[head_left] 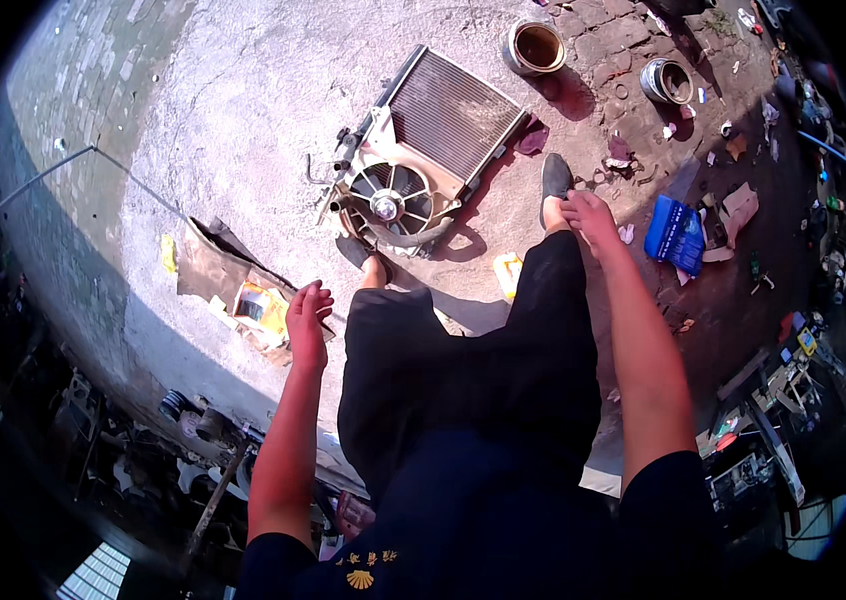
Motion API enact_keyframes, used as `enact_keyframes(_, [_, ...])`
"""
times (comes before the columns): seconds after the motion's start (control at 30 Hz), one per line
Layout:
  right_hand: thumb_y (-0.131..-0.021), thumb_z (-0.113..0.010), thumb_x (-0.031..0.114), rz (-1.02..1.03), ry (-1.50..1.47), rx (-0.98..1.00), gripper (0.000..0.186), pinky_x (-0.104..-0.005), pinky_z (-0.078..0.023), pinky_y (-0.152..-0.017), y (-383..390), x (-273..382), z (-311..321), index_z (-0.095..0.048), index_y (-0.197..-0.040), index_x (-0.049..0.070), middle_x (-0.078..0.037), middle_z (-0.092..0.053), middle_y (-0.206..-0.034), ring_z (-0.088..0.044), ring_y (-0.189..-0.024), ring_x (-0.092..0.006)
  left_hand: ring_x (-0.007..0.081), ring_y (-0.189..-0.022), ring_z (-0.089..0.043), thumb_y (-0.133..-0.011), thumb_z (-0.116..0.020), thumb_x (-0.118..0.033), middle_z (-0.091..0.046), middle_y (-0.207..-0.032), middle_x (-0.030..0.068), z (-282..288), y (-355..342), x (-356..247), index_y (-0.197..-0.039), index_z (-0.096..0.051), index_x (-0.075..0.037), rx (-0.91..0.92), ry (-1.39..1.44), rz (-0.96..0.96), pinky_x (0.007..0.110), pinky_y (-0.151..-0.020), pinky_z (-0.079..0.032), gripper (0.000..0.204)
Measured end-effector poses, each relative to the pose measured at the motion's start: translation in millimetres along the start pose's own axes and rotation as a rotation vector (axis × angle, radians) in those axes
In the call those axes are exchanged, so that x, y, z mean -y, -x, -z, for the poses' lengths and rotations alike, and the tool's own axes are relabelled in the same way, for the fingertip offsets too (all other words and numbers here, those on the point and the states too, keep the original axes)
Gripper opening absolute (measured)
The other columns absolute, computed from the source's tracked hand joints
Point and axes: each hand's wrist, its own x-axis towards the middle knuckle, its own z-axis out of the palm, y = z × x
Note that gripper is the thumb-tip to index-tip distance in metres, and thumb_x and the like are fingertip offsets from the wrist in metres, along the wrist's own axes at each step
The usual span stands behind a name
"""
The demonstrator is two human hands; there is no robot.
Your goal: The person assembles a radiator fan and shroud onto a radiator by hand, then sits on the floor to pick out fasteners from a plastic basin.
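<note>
My left hand (pixel 307 318) hangs in the air at my left side, fingers loosely bent and thumb apart, with nothing seen in it. Below it lies a flattened brown cardboard (pixel 211 272) with a yellow-and-orange packet (pixel 261 306) on it. My right hand (pixel 593 222) is beside my right shoe (pixel 556 176), fingers slightly bent and no object visible in them. On the ground ahead of my feet lies a car radiator (pixel 458 110) with a black cooling fan (pixel 386 198) and a curved hose (pixel 413 238) at its near end. Neither hand touches it.
Two open round cans (pixel 537 47) (pixel 667 81) stand at the far right. A blue bag (pixel 675 235) and torn cardboard (pixel 739 212) lie to my right. A yellow-and-white packet (pixel 508 273) is between my feet. Scrap parts (pixel 205 425) crowd the near-left edge.
</note>
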Motion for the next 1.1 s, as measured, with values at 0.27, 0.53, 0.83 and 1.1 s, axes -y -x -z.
enact_keyframes(0.27, [-0.104, -0.061, 0.054, -0.252, -0.252, 0.056, 0.055, -0.0340, -0.054, -0.084, -63.3, -162.6, -197.6, -0.063, -0.129, 0.006, -0.011, -0.076, -0.115, -0.072, -0.092, -0.0203, 0.0226, -0.112, -0.069, -0.104, -0.066, -0.044, -0.073, -0.121, 0.0119, 50.6, -281.4, -7.1, -0.130, -0.069, -0.002, 0.074, -0.269, -0.112, 0.038, -0.101, -0.051, 0.050])
enact_keyframes(0.53, [-0.105, -0.055, 0.066, -0.354, -0.402, -0.141, 0.091, -0.0537, -0.036, -0.123, -198.6, -223.3, -288.5, -0.035, -0.163, 0.000, -0.026, -0.042, -0.165, -0.042, -0.153, -0.0393, 0.0230, -0.115, -0.064, -0.098, -0.071, -0.056, -0.072, -0.124, 0.0134, -53.3, -471.2, 21.2, -0.135, -0.067, 0.003, 0.141, -0.523, -0.260, 0.038, -0.103, -0.046, 0.070])
enact_keyframes(0.83, [-0.092, -0.056, 0.084, -0.385, -0.767, -0.471, 0.102, -0.0518, -0.025, -0.125, -289.3, -292.5, -304.0, -0.049, -0.155, 0.004, -0.013, -0.052, -0.158, -0.044, -0.148, -0.0304, 0.0256, -0.117, -0.067, -0.093, -0.075, -0.059, -0.075, -0.123, 0.0175, -156.6, -566.6, 56.6, -0.136, -0.070, 0.003, 0.263, -0.874, -0.174, 0.037, -0.106, -0.048, 0.075])
enact_keyframes(1.1, [-0.083, -0.074, 0.080, -0.312, -0.992, -0.537, 0.110, -0.0478, -0.029, -0.127, -299.4, -280.9, -315.2, -0.044, -0.160, 0.007, -0.010, -0.048, -0.161, -0.045, -0.147, -0.0293, 0.0195, -0.091, -0.068, -0.093, -0.080, -0.042, -0.075, -0.101, 0.0134, -147.3, -585.7, 76.9, -0.118, -0.073, 0.002, 0.223, -0.915, -0.197, 0.035, -0.083, -0.054, 0.051])
